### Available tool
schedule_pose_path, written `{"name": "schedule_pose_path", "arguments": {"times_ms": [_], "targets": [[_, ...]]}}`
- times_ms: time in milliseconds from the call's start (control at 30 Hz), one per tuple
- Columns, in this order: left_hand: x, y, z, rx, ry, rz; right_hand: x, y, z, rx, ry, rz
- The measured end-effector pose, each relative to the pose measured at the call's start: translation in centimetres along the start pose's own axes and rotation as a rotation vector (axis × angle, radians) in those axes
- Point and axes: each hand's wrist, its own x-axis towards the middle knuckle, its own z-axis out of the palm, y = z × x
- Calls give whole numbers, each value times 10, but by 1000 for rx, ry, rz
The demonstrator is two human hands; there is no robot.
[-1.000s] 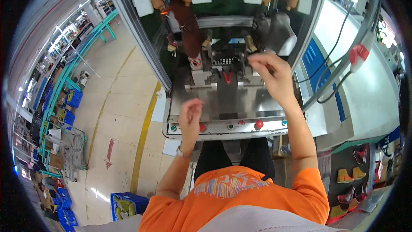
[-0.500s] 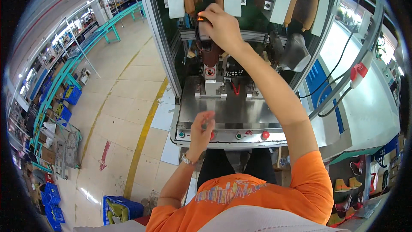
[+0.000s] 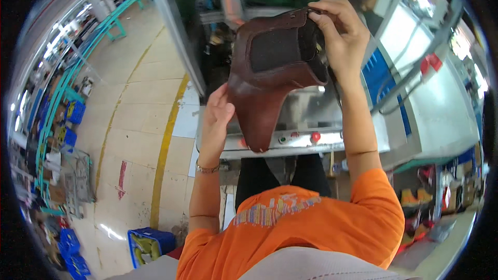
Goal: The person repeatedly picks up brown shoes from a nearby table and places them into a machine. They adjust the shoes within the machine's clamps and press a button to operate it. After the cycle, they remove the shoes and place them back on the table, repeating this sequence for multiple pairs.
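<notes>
A dark brown leather boot upper [image 3: 258, 93] with a black elastic side panel is in front of me, tilted, its narrow toe end pointing down toward me. My right hand [image 3: 343, 33] is closed on the rim of its shaft at the upper right, thumb in front. Stretched along the boot's left edge, my left hand [image 3: 215, 122] has its fingers and thumb apart, seemingly just touching the leather. Behind the boot, a shiny metal form [image 3: 232, 8] stands up from the machine, blurred. The boot hides much of the steel worktop [image 3: 311, 109].
Along the worktop's front edge are a red button [image 3: 315, 137] and a green button [image 3: 282, 140]. The machine's metal frame post [image 3: 174, 31] rises at left. On the floor, a blue basket [image 3: 167, 238] holds greenish pieces. A white cabinet [image 3: 446, 119] stands at right.
The boot upper has come off the machine's form and moved toward me, with my right hand gripping its shaft rim. My left hand has risen to the boot's edge.
</notes>
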Motion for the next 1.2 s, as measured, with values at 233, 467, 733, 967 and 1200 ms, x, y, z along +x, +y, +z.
{"name": "schedule_pose_path", "arguments": {"times_ms": [233, 467, 733, 967, 1200], "targets": [[-17, -83, 96, -269, -247, -497, -111, 30, -144, -594, -205, 384], [-45, -237, 170, -265, -288, -1157, -227, -118, -226, -664, -721, 1012], [-96, -259, 266, -225, -697, -1663, -304, -110, -368, -1151, -179, 1202], [-83, -285, 241, 57, -785, -1354, -320, -56, -528, -1691, 219, 1216], [-58, -297, 131, 93, -330, -1457, -444, -6, -598, -1366, 258, 1379]]}}
